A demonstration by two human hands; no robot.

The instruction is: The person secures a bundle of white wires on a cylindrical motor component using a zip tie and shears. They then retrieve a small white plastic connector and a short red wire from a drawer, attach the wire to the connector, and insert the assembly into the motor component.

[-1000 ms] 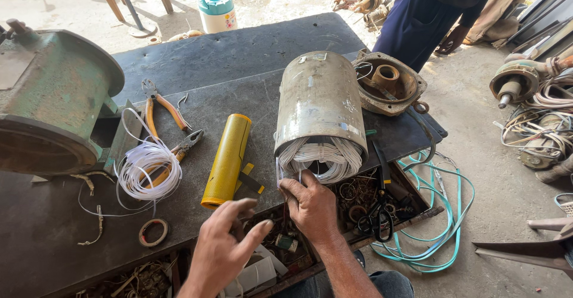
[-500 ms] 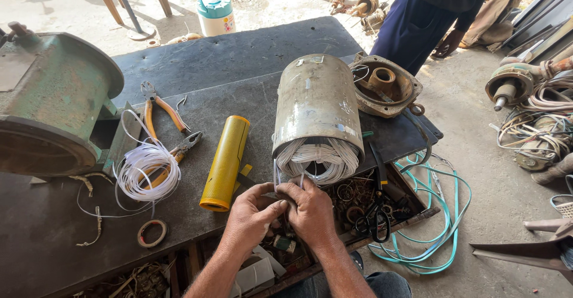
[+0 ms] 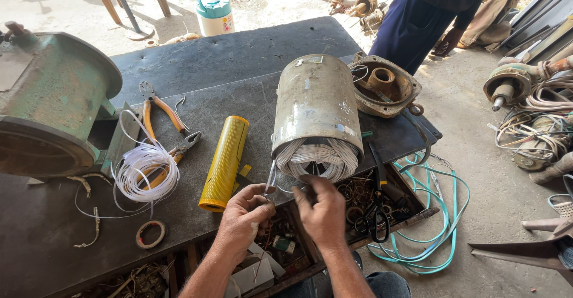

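At the near edge of the dark metal surface (image 3: 250, 53), a grey cylindrical motor stator packed with white wire windings (image 3: 316, 116) lies on its side, long axis running away from the person, its open wound end facing both hands. The left hand (image 3: 243, 214) pinches a thin wire strand just below that end, fingers closed on it. The right hand (image 3: 324, 211), slightly nearer the windings, curls loosely, fingertips touching the coils; whether it grips anything is unclear.
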